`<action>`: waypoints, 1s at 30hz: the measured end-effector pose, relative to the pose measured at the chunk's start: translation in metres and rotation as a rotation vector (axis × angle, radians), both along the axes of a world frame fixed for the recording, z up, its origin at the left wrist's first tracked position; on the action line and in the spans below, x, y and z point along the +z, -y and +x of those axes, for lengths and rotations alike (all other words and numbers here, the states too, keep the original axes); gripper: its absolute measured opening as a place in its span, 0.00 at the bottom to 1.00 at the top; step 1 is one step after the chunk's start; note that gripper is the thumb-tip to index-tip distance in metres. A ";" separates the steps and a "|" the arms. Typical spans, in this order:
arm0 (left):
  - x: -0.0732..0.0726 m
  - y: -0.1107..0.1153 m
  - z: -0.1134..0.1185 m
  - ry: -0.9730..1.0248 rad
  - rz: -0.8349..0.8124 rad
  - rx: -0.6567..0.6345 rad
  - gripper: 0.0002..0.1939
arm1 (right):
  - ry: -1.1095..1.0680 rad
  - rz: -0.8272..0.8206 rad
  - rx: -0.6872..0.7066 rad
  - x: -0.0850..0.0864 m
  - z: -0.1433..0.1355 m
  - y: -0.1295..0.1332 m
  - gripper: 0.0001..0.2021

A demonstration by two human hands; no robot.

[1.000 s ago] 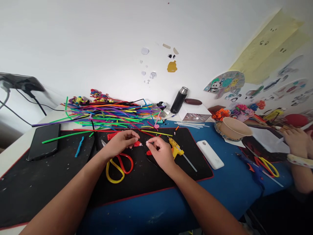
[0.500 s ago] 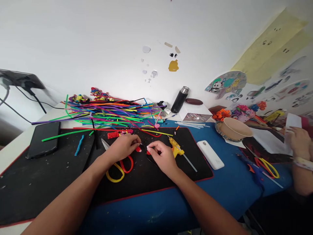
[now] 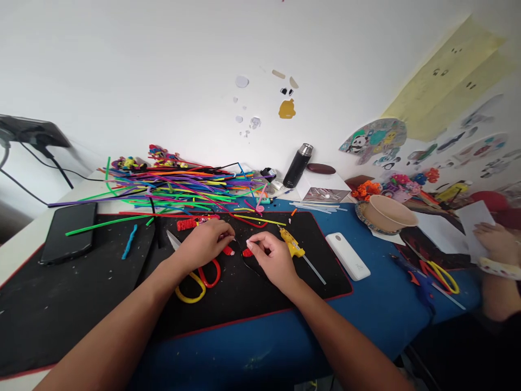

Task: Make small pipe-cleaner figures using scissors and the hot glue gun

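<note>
My left hand (image 3: 209, 243) is closed in a pinch over the black mat (image 3: 228, 304), above the scissors (image 3: 190, 290) with one yellow and one red handle. A thin dark strand shows at its fingertips, but what they grip is unclear. My right hand (image 3: 273, 258) pinches too, a short gap away; a tiny pale bit shows at its fingertips, too small to name. Small red fuzzy pieces (image 3: 247, 252) lie beneath and between my hands. Just right of my right hand lies a yellow glue gun (image 3: 291, 243) with a clear glue stick (image 3: 315, 270) in it.
Pipe cleaners (image 3: 183, 187) are heaped along the wall. A phone (image 3: 69, 233) and a blue twisted piece (image 3: 129, 242) lie left. Rightward are a white power bank (image 3: 348, 256), a black bottle (image 3: 298, 165), a bowl (image 3: 393, 213), a blue glue gun (image 3: 421, 285) and a co-worker's hand (image 3: 494, 239) on paper.
My hands stay nearly in place, both still pinching. At the right, the co-worker's hand and the paper sheet have moved lower and a little left. The view has shifted slightly.
</note>
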State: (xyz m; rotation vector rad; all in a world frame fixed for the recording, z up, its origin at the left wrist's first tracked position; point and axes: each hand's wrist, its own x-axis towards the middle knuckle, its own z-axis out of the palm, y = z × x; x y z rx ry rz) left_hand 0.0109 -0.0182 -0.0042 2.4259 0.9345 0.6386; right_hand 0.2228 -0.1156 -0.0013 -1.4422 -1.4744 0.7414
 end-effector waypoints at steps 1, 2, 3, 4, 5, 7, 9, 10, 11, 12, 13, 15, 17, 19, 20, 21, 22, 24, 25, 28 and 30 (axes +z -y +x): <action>0.001 0.001 0.002 0.021 0.021 0.004 0.08 | -0.012 0.002 -0.008 0.001 0.002 0.000 0.09; 0.002 0.003 0.004 0.030 0.047 0.000 0.09 | -0.025 0.004 -0.016 0.001 0.004 0.000 0.09; 0.003 0.006 0.007 0.028 0.079 -0.011 0.09 | -0.036 0.004 -0.024 0.002 0.006 0.000 0.10; 0.003 0.008 0.011 0.010 0.116 -0.025 0.10 | -0.044 0.003 -0.030 0.002 0.008 0.000 0.10; 0.004 0.011 0.015 -0.019 0.156 -0.038 0.10 | -0.049 0.002 -0.035 0.002 0.010 0.000 0.10; 0.003 0.016 0.022 -0.084 0.230 -0.051 0.11 | -0.048 0.002 -0.049 0.002 0.014 0.002 0.10; 0.002 0.020 0.028 -0.148 0.289 -0.054 0.11 | -0.040 0.005 -0.062 0.001 0.017 0.004 0.11; 0.001 0.021 0.030 -0.176 0.308 -0.056 0.10 | -0.036 0.006 -0.065 0.001 0.019 0.005 0.11; 0.000 0.023 0.032 -0.202 0.322 -0.059 0.10 | -0.031 0.004 -0.066 0.000 0.020 0.006 0.11; 0.000 0.024 0.033 -0.224 0.330 -0.065 0.10 | -0.026 0.002 -0.065 -0.001 0.021 0.007 0.11; -0.001 0.026 0.035 -0.242 0.335 -0.070 0.09 | -0.017 0.001 -0.065 -0.002 0.022 0.007 0.11; -0.001 0.028 0.037 -0.272 0.341 -0.075 0.10 | 0.027 0.003 -0.070 -0.003 0.025 0.007 0.11; 0.001 0.031 0.039 -0.301 0.350 -0.081 0.09 | 0.104 0.000 -0.065 -0.002 0.029 0.005 0.10; 0.002 0.033 0.042 -0.318 0.362 -0.092 0.09 | 0.211 -0.025 -0.040 0.001 0.032 0.004 0.08; 0.003 0.034 0.042 -0.315 0.364 -0.098 0.09 | 0.274 -0.049 -0.025 0.004 0.033 0.003 0.07; 0.003 0.035 0.043 -0.300 0.358 -0.103 0.09 | 0.343 -0.080 -0.011 0.007 0.034 0.002 0.06; 0.002 0.034 0.043 -0.273 0.343 -0.110 0.09 | 0.417 -0.116 0.000 0.011 0.035 0.002 0.05; 0.001 0.032 0.040 -0.185 0.285 -0.130 0.08 | 0.562 -0.193 0.031 0.019 0.035 0.000 0.04; 0.001 0.030 0.039 -0.127 0.247 -0.141 0.08 | 0.628 -0.223 0.051 0.022 0.035 0.000 0.04; 0.000 0.022 0.031 0.079 0.142 -0.068 0.06 | 0.797 -0.269 0.113 0.028 0.034 -0.002 0.05; 0.001 0.018 0.026 0.193 0.053 0.021 0.08 | 0.872 -0.276 0.144 0.028 0.034 -0.004 0.06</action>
